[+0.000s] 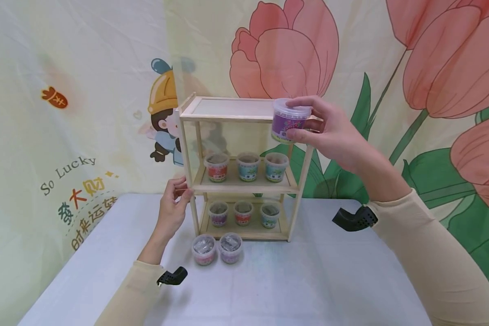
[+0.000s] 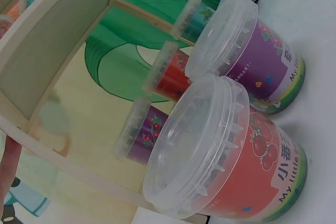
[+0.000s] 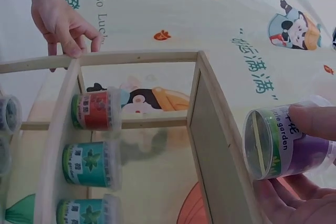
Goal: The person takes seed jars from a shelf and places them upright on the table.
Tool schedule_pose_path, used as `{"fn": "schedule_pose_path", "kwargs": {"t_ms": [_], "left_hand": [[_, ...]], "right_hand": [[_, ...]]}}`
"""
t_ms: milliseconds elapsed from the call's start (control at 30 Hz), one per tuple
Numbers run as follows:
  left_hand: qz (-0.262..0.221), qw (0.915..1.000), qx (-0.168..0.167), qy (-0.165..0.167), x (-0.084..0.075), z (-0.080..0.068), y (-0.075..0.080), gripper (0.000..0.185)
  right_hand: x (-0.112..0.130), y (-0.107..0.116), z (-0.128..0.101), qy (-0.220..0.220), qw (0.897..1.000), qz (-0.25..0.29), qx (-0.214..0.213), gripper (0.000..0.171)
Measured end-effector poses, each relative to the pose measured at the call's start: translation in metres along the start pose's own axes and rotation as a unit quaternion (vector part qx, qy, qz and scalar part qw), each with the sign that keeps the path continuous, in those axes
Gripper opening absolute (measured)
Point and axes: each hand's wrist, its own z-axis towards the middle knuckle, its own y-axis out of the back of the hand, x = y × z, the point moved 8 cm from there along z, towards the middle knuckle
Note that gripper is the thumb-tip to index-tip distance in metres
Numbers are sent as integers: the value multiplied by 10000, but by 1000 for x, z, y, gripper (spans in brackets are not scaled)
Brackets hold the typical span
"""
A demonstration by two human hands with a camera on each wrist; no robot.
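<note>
A small wooden three-tier shelf (image 1: pixel 232 117) stands on the white table (image 1: pixel 293 285). My right hand (image 1: pixel 326 131) holds a purple-labelled lidded tub (image 1: pixel 287 121) just over the right end of the top shelf; in the right wrist view the tub (image 3: pixel 291 145) lies between my fingers beside the top board (image 3: pixel 212 140). My left hand (image 1: pixel 175 203) pinches the shelf's front left post (image 1: pixel 189 181). Three tubs (image 1: pixel 246 166) stand on the middle shelf and three (image 1: pixel 243 213) on the bottom shelf.
Two more tubs, red (image 1: pixel 204 249) (image 2: pixel 231 166) and purple (image 1: pixel 230 247) (image 2: pixel 252 56), stand on the table in front of the shelf. A printed cloth backdrop (image 1: pixel 85 90) hangs behind. The table's left edge (image 1: pixel 65 271) runs diagonally.
</note>
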Motion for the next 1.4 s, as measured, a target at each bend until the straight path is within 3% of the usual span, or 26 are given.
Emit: {"fn": "schedule_pose_path", "kwargs": {"t_ms": [233, 567, 1167, 1400], "left_hand": [[-2, 10000, 33, 4, 1, 0, 0, 40], [5, 10000, -3, 5, 1, 0, 1, 40], [-30, 10000, 4, -41, 1, 2, 0, 39], [-65, 10000, 34, -29, 2, 1, 1, 40]], "right_hand": [[-18, -12, -16, -49, 10000, 4, -1, 56], [-57, -44, -45, 41, 9975, 668, 225, 57], [-131, -102, -88, -181, 9948, 998, 16, 61], [-169, -127, -101, -460, 9935, 1040, 29, 60]]}}
